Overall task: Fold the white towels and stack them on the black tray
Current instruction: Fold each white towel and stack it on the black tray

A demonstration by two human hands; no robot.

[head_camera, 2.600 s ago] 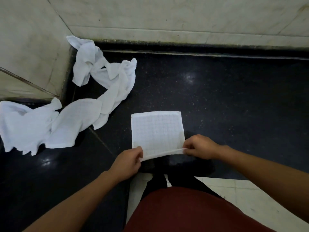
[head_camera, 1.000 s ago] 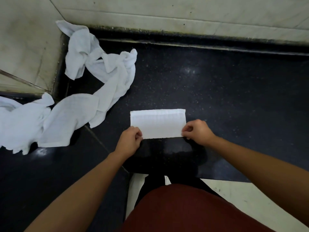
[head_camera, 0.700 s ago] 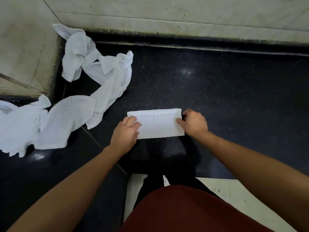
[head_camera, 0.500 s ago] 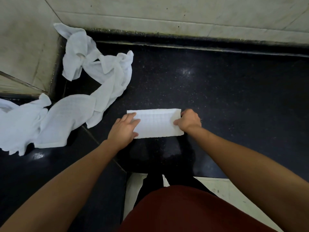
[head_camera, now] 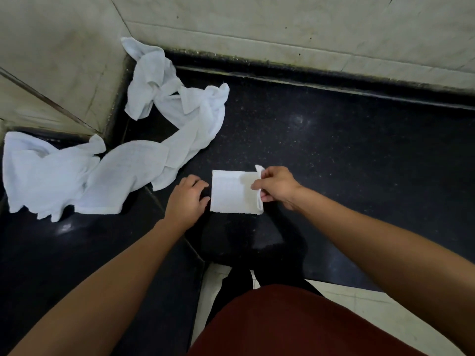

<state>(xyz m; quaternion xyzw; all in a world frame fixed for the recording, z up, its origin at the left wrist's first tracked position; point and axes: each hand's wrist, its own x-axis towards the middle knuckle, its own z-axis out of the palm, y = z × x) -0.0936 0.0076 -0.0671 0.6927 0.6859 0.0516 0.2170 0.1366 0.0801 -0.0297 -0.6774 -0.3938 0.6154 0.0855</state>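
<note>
White grid-textured towel [head_camera: 232, 192]; black speckled counter [head_camera: 334, 150]; beige wall [head_camera: 282, 19].

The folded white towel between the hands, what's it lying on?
The folded towel lies on the dark speckled counter, the right hand lifting its right edge. No tray shows around it; the surface directly beneath is covered.

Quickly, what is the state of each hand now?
Left hand: open, resting beside the folded towel, holding nothing.
Right hand: closed, pinching the towel's right edge.
</note>
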